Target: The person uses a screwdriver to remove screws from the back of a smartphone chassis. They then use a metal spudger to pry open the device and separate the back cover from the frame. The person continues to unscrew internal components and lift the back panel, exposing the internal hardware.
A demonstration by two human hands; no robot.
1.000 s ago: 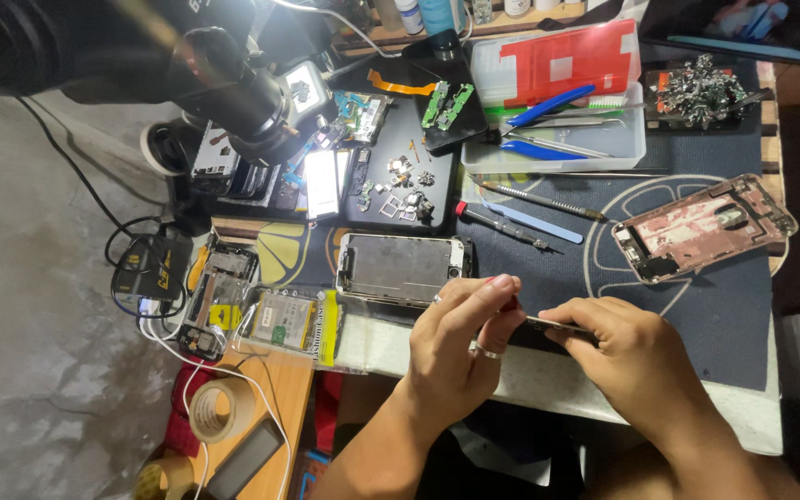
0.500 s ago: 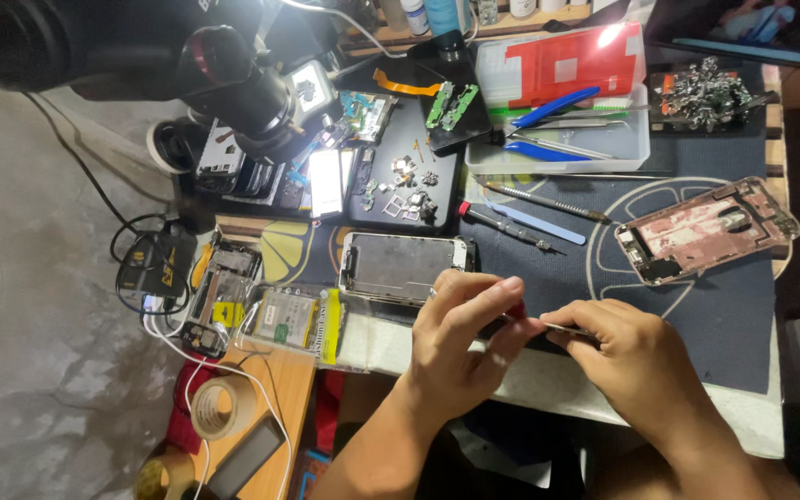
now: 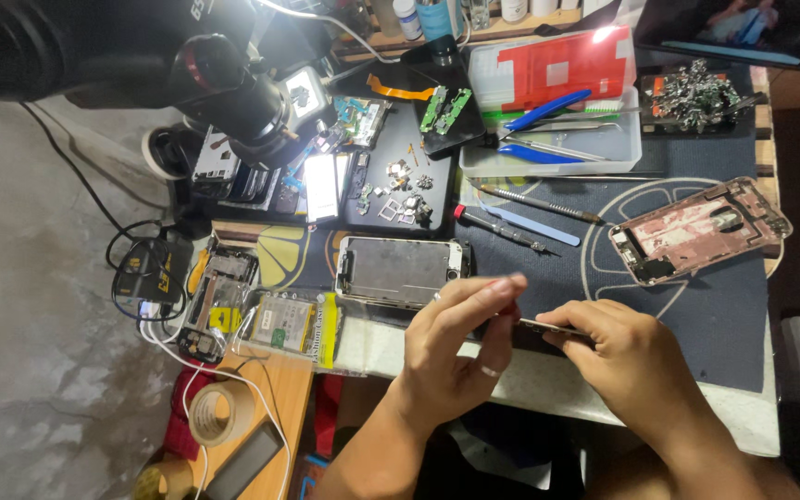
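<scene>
At mat's near edge, both hands still pinch thin metal tool; left hand, right hand barely shifted.

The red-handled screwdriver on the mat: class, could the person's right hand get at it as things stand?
Probably yes. The red-handled screwdriver lies uncovered on the dark mat, just beyond the right hand, nothing between. But that hand is pinching a thin metal piece.

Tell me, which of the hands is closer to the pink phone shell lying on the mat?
The right hand. It sits just below the pink phone shell, while the left hand is farther off to the left, under the phone screen.
</scene>
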